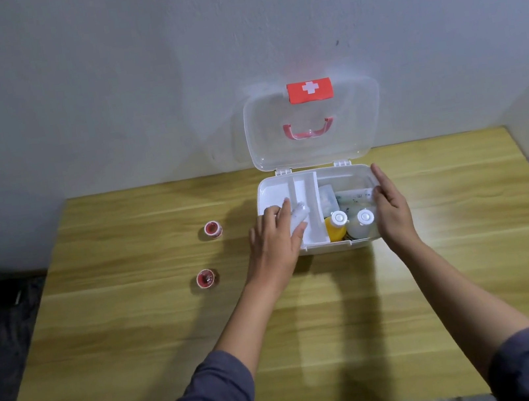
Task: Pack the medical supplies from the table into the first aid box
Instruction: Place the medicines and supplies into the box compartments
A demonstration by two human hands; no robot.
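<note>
First aid box [324,249] sat at centre-right of the frame, lid [313,123] swung up against the wall, tray insert [309,207] in its left half. Left hand [274,238] was over the tray's left compartment, fingers curled round a small white roll or bottle [298,215] — blurred, can't tell which. Looked light and rigid enough; a fingertip pinch round its middle should do. Right hand [390,206] lay flat and open against the box's right wall, gripping nothing, bracing it. Sensible: thin plastic box, probably light, would skid on the smooth table [137,324] if pushed.

Right half of the box already held a yellow bottle [336,227] and a clear bottle [362,224], both white-capped and upright, with flat packets [354,198] behind them.

Still out, left of centre: two small red-and-white tape rolls [213,230] [206,278], apart from each other and well clear of the box. Judged light, stiff, prone to rolling if stood on edge. Best taken across the outer rim, thumb and finger, and laid flat in the tray.
</note>
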